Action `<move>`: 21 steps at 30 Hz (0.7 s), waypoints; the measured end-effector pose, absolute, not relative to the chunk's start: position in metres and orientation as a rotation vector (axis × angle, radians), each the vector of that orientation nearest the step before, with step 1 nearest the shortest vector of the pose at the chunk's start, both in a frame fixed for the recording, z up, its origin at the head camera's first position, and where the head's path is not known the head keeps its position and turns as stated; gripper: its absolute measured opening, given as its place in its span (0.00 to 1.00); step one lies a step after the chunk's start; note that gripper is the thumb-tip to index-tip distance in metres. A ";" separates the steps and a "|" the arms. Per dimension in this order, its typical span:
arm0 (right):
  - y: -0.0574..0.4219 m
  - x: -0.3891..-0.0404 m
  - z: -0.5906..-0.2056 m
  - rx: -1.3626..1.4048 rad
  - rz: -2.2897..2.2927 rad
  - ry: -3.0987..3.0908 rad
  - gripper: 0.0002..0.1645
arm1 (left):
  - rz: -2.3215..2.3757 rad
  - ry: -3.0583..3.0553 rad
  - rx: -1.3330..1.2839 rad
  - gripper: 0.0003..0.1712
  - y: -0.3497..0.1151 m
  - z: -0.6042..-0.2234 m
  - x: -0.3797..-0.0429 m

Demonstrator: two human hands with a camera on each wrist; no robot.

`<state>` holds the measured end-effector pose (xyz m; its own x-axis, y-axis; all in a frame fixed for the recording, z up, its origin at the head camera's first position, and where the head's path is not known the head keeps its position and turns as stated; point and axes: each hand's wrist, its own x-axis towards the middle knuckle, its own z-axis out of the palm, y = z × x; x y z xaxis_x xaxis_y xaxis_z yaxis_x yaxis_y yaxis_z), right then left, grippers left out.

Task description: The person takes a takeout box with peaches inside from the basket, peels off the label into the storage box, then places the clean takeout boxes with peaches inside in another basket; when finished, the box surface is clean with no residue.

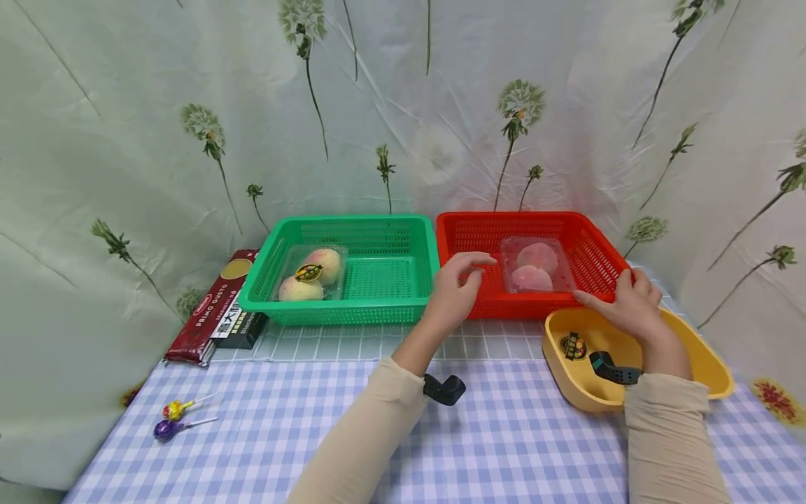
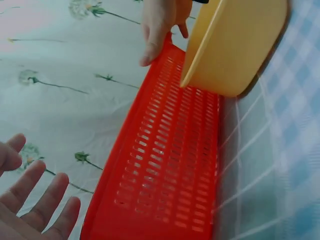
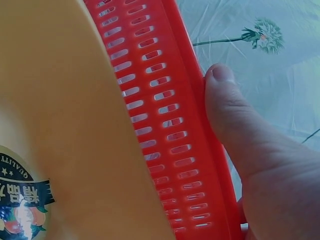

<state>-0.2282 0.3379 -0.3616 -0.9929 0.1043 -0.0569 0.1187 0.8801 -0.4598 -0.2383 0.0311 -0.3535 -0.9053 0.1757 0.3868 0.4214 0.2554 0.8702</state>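
A red basket [image 1: 516,306] stands at the back right, holding a clear plastic pack of two pink peaches [image 1: 534,269]. My right hand [image 1: 636,308] grips its front right corner; the right wrist view shows the thumb [image 3: 225,100] lying on the rim. Over the basket's front left part hovers my left hand [image 1: 458,283], its fingers loosely spread and holding nothing in the left wrist view. Below the right hand, a yellow basin [image 1: 567,381] sits against the red basket's front, with a black fruit label [image 1: 573,346] inside it.
A green basket [image 1: 352,311] with a labelled pack of two peaches [image 1: 323,266] adjoins the red one. Left of it lie a dark red spaghetti packet [image 1: 210,308] and a black box [image 1: 242,332]. Two lollipops [image 1: 171,420] rest on the checked cloth [image 1: 271,448]. A flowered curtain hangs behind.
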 end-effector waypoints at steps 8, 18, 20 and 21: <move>0.338 -0.226 -0.363 0.198 -0.744 2.996 0.72 | -1.646 -2.161 -0.645 0.17 -0.021 -0.365 -0.212; 0.338 -0.226 -0.364 0.197 -0.757 2.996 0.73 | -1.295 -2.167 -0.473 0.16 -0.106 -0.377 -0.214; 0.338 -0.227 -0.363 0.199 -0.757 2.998 0.73 | -1.279 -2.180 -0.395 0.16 -0.121 -0.377 -0.215; 0.338 -0.228 -0.363 0.199 -0.755 3.000 0.73 | -1.275 -2.185 -0.358 0.16 -0.128 -0.376 -0.215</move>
<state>-0.2279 0.3380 -0.3631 -0.9909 0.1142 -0.0712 0.1343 0.8733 -0.4683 -0.2148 -0.1279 -0.3763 -0.7971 -0.0566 0.6012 0.4955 0.5078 0.7048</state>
